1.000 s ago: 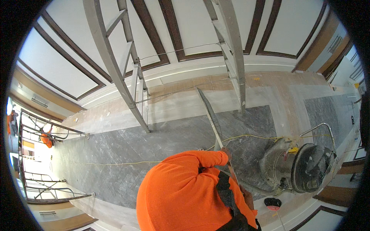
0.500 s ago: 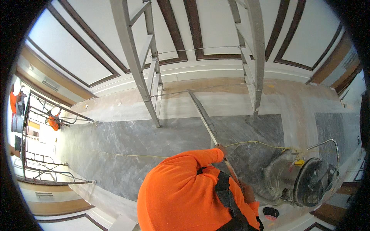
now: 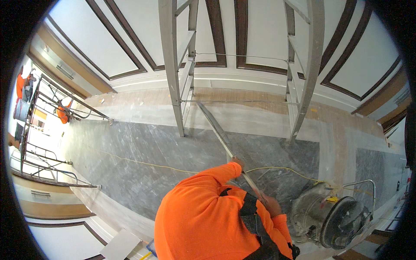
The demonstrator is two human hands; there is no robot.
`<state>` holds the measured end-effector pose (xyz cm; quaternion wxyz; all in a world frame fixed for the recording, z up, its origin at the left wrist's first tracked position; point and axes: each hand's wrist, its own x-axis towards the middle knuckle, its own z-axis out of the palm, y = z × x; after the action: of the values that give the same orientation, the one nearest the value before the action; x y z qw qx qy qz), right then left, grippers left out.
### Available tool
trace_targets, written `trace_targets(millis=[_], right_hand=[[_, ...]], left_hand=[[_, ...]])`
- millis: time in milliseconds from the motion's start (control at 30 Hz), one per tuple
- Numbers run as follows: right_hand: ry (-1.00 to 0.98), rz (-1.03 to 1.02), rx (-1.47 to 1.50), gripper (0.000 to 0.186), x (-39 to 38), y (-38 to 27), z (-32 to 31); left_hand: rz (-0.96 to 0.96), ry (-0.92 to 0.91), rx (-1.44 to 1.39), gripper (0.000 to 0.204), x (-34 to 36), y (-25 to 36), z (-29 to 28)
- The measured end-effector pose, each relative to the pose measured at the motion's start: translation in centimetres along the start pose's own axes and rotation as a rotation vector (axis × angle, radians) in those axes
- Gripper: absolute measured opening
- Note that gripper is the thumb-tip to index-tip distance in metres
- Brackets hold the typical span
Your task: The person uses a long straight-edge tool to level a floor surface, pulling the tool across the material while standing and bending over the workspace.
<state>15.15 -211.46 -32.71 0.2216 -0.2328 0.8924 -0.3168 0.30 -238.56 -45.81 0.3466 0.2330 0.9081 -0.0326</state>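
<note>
My left hand (image 3: pixel 237 163), at the end of an orange sleeve, is closed around a long, thin, pale pole (image 3: pixel 224 144). Lower down, my right hand (image 3: pixel 271 205) grips the same pole near its close end, its fingers partly hidden. The pole slants away to the far left, and its far end is low by the floor between the legs of a tall metal stepladder (image 3: pixel 172 65). Whether that end touches the floor, I cannot tell. Under the pole lies a dusty grey floor (image 3: pixel 130 145) with pale streaks.
A drum-shaped machine (image 3: pixel 312 212) with a dark round top and chrome handle stands close on the right. A yellow cord (image 3: pixel 281 168) crosses the floor. Metal scaffold frames (image 3: pixel 45 134) stand at left, with a person in orange (image 3: pixel 64 113) beyond. A panelled white wall (image 3: pixel 264 30) rises behind.
The pole's far end has swung left, closer to the stepladder's left leg. Both my hands have moved slightly left and forward with it. The whole view has turned a little.
</note>
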Motion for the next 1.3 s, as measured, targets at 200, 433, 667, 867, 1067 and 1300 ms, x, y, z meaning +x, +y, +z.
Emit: trace_targets(millis=[200,433,667,867,1067,1300], right_hand=[[-0.014,0.021,-0.25,0.052,1.8,-2.0,-1.5],[-0.002,0.172,-0.42,0.056,-0.2,-3.5,-2.6],[0.069,0.364,-0.365,0.053,-4.8,-5.4,-3.6],[0.31,0.417,-0.325,0.05,-9.1,-4.0,-0.1],[0.351,0.597,-0.275,0.053,-13.0,-4.9,1.5],[0.388,0.735,-0.25,0.052,-15.8,-8.0,1.9]], left_hand=[[-0.212,0.052,-0.184,0.047,-0.6,-1.1,-1.1],[-0.18,0.049,-0.28,0.061,0.0,1.3,-2.0],[0.04,0.038,-0.163,0.057,3.2,6.5,-1.7],[0.266,-0.053,0.013,0.042,7.0,10.1,-0.9],[0.369,-0.009,0.062,0.039,5.4,16.0,-4.2],[0.49,0.102,-0.067,0.038,8.9,20.6,1.2]])
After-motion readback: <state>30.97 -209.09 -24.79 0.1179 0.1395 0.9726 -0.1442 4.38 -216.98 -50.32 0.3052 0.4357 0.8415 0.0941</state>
